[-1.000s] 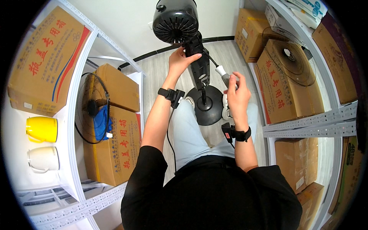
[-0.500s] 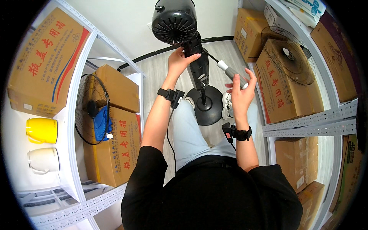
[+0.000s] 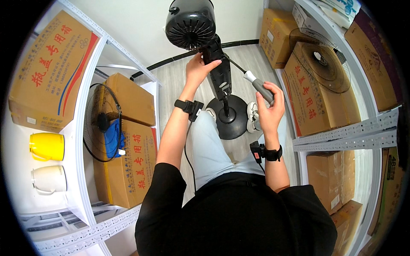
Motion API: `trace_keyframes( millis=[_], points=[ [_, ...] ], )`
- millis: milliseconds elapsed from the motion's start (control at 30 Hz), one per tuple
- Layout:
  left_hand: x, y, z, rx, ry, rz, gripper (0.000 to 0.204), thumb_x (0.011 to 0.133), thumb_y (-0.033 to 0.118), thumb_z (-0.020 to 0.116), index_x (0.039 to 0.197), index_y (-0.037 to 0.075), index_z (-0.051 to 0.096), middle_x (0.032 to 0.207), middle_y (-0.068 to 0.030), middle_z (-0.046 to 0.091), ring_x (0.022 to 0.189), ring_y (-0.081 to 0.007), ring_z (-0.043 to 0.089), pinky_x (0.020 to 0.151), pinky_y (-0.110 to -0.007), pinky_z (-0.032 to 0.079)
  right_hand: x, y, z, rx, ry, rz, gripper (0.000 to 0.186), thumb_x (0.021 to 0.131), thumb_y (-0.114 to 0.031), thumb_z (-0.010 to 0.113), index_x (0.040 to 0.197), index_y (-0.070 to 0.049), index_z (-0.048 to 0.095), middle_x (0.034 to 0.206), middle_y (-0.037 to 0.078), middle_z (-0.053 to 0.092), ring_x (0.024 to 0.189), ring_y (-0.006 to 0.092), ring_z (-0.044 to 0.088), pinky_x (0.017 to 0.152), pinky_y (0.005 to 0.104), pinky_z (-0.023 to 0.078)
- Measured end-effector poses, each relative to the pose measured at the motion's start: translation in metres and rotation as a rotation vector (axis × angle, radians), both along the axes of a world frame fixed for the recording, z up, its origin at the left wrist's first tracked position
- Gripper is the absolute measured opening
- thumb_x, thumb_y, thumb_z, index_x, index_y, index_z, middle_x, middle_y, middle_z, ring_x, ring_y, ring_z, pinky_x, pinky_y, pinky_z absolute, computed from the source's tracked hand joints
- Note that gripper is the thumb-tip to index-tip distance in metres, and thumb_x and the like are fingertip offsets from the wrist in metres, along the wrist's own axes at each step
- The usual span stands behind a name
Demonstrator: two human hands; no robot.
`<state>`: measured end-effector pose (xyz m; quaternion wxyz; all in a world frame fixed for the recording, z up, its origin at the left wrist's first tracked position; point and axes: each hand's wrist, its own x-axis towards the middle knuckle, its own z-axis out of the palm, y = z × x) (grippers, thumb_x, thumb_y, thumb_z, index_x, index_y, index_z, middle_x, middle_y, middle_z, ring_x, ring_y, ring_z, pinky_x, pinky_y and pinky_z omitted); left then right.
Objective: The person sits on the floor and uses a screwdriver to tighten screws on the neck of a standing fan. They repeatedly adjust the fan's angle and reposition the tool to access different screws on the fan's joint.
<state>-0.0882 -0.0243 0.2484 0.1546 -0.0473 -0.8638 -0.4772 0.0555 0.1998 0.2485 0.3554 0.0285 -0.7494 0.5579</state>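
Observation:
A black pedestal fan stands in front of me on its round base, between my feet. Its slotted motor housing tops the stand, with no grille around it. My left hand grips the upper stand just below the housing, thumb across the front and the other fingers partly hidden behind. In my right hand is a screwdriver with a grey and white handle. Its dark shaft slants up and left to the side of the stand; the fan hides where the tip meets it.
On the left shelf are a round fan grille with a blue cloth, cardboard boxes, a yellow jug and a white jug. Another grille leans on boxes at right. A cable hangs from my left wrist.
My right hand's fingers have moved from loosely spread to curled around the screwdriver handle, which sits slightly lower. My left hand keeps its hold on the stand.

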Motion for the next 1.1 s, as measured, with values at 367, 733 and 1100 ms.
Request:
trace_keyframes(
  millis=[367,733,1100],
  points=[
    [0.004,0.002,0.004,-0.014,-0.016,0.040,0.056,0.066,0.037,0.084,0.104,0.000,0.066,0.065,0.0066,0.051,0.054,-0.0038,0.037,0.049,-0.021,0.028,-0.012,-0.004,-0.009,-0.108,-0.006,0.035,0.026,0.079,-0.003,0.070,0.103,-0.004,0.061,0.109,0.011,0.062,0.103,0.0237,0.060,0.091,0.0334,0.045],
    [-0.017,-0.013,0.008,0.127,-0.081,-0.201,0.059,0.063,0.034,0.085,0.107,0.000,0.064,0.088,-0.0064,0.070,0.078,-0.0124,0.066,0.071,-0.023,0.049,-0.013,-0.009,-0.002,0.078,0.017,-0.077,0.028,0.080,-0.007,0.072,0.105,-0.004,0.059,0.107,0.011,0.060,0.096,0.0240,0.061,0.084,0.0348,0.048],
    [-0.020,-0.012,0.004,0.128,-0.097,-0.195,0.054,0.064,0.030,0.085,0.104,0.000,0.065,0.091,-0.0054,0.070,0.077,-0.0115,0.064,0.073,-0.024,0.049,-0.011,-0.008,0.008,-0.573,-0.347,0.194,0.026,0.086,-0.009,0.068,0.109,-0.004,0.055,0.101,0.012,0.063,0.079,0.0144,0.067,0.064,0.0262,0.056]
  ],
)
